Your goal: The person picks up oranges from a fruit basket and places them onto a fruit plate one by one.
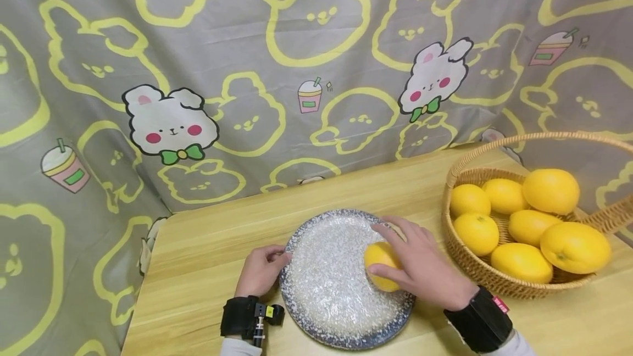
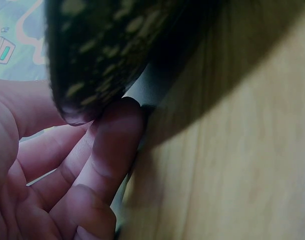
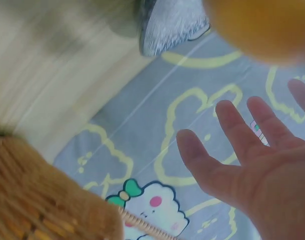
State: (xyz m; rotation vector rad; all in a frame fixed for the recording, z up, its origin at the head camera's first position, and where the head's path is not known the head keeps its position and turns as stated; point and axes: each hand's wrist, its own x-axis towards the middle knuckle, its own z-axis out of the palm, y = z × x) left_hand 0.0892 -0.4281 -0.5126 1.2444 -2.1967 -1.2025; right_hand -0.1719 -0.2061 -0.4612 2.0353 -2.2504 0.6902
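A speckled grey plate (image 1: pixel 326 268) with a dark blue rim lies on the wooden table (image 1: pixel 212 240). One orange (image 1: pixel 379 268) sits at its right side. My right hand (image 1: pixel 383 246) is over that orange, thumb at its near side and fingers stretched across the top. In the right wrist view the fingers (image 3: pixel 232 120) are straight and spread, with the orange (image 3: pixel 262 25) just beyond them. My left hand (image 1: pixel 277 257) pinches the plate's left rim. The left wrist view shows a fingertip (image 2: pixel 115 135) against the underside of the plate (image 2: pixel 107 50).
A wicker basket (image 1: pixel 475 271) with a hoop handle stands at the right, holding several oranges (image 1: pixel 551 191). A grey cloth with bunny prints (image 1: pixel 316 70) hangs close behind the table. The table's left edge (image 1: pixel 148 268) runs near my left hand.
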